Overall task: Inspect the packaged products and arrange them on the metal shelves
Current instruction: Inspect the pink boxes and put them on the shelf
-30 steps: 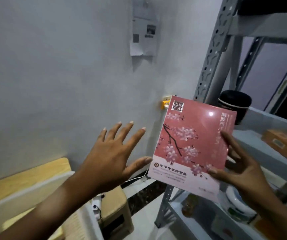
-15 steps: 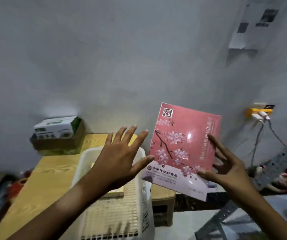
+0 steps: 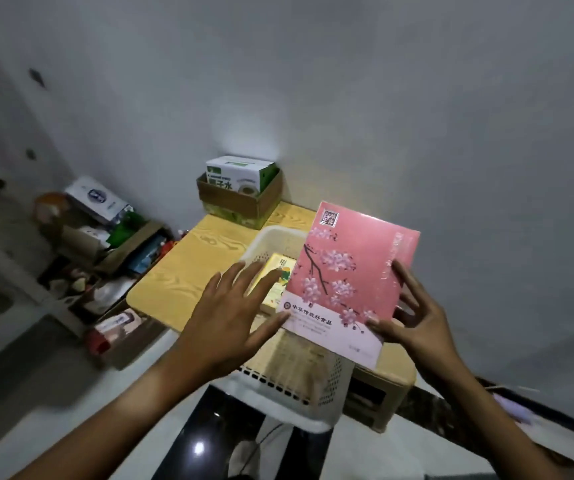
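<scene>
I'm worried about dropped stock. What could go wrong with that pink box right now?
The right hand pinches the pink box only at its right edge, while the left hand is spread open beside it. The glossy box could slip or tip out, probably dropping toward the white basket below.

Pink box (image 3: 351,282) with white blossom print (pale lower band), yellow packet (image 3: 275,282), white basket (image 3: 289,393).

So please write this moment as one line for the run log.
right hand: holds pink box | left hand: open, thumb near box's lower edge | white basket below holds yellow package | shelves: not in view
</scene>
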